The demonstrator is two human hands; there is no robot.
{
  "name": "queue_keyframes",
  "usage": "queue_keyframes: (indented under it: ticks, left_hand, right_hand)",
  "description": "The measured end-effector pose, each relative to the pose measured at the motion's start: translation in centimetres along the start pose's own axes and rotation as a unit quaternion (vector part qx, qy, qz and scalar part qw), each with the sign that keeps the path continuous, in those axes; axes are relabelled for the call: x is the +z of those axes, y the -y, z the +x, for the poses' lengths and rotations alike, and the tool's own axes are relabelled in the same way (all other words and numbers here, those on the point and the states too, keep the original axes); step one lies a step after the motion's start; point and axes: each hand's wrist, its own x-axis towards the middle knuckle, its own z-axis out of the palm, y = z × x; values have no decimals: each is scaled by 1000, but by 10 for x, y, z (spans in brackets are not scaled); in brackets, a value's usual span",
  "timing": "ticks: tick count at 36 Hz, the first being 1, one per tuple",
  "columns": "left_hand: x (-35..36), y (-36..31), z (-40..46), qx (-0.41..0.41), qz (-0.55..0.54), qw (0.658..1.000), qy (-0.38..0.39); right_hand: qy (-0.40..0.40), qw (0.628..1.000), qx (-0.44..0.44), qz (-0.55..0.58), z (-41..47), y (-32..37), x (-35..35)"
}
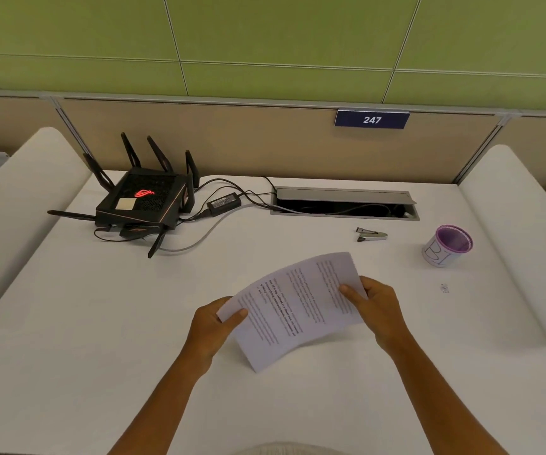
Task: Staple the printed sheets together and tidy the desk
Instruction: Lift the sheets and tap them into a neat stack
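Printed sheets (293, 308): fingers of left hand (214, 326) and right hand (378, 305) clamped on opposite edges, stapler (371, 234) beyond. Risk: misaligned edges, bowed stack.

An office or study-hall workstation is shown. A white desk (100, 323) is enclosed at the back by a beige partition panel (232, 142), on which a blue plate numbered 247 (372, 119) is mounted, as numbered seats are marked. Green wall panels (265, 34) are seen above the partition. A cable hatch with a grey flap (343, 197) is set into the desk at the back, and cords are led into it. A black router with several antennas (143, 198) and its power adapter (224, 202) are placed at the back left. A small stapler (371, 234), a purple mesh pen cup (449, 246) and printed sheets (297, 307) held in two hands are also seen.
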Motion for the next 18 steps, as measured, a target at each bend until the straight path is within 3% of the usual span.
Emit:
queue_keyframes:
  ticks: [6, 11, 18]
  left_hand:
    - [-7, -1, -2, 12, -18, 999, 48]
    - [6, -13, 0, 10, -8, 997, 77]
    - [37, -35, 2, 29, 4, 991, 128]
  right_hand:
    - [57, 988, -59, -132, 18, 38, -11]
    - [131, 949, -109, -267, 31, 68, -7]
    - [197, 902, -144, -355, 42, 83, 5]
